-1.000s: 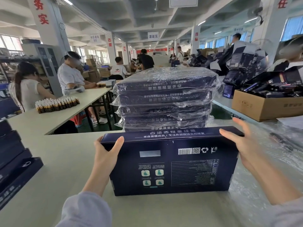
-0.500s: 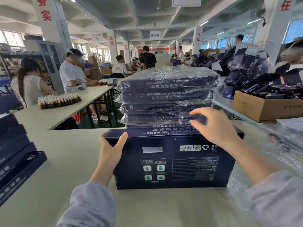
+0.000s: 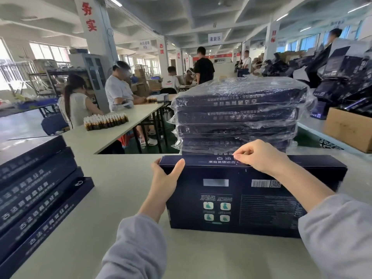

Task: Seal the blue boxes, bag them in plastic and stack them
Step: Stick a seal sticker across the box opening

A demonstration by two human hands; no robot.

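Seemingly stiff, light card: blue box (image 3: 241,198) upright near the far edge of the desk (image 3: 120,188).
The left hand (image 3: 167,174) grips its end, the right hand (image 3: 259,156) pinches its top flap; the ends likely hold best.

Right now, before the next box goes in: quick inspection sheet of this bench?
Surface: pale table.
Job's things: blue box upright on its long edge; bagged stack behind it; unbagged stack at left.
Clutter: cardboard carton at right.
Hands: left hand grips box's top-left corner; right hand pinches at its top face.
Cables: nothing seen.
Surroundings: workers seated at neighbouring table, bottles on it.
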